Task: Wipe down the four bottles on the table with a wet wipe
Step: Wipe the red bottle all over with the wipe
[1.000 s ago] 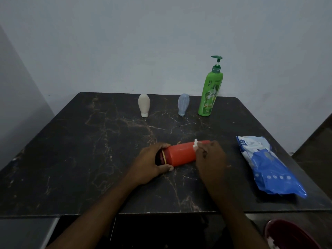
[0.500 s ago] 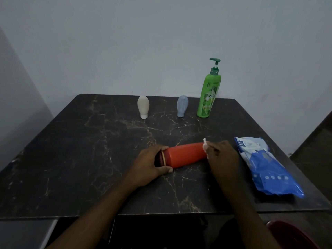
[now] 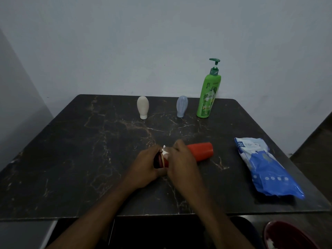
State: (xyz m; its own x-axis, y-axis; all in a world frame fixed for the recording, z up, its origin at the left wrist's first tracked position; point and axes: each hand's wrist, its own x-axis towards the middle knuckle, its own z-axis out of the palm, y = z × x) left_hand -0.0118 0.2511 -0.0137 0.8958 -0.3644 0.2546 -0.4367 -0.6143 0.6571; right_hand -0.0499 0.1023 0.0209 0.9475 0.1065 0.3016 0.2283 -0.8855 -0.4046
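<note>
Left hand clamps the orange bottle's cap end on the bench while right hand rubs it with the wet wipe, so I'd guess three bottles are left.

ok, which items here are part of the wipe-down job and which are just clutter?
Job items:
- orange bottle, lying on its side, left hand holding the cap end
- wet wipe in the right hand
- green pump bottle
- blue bottle
- beige bottle
- wipes pack

Just lying about:
- dark red bowl below the table's near right corner
</note>
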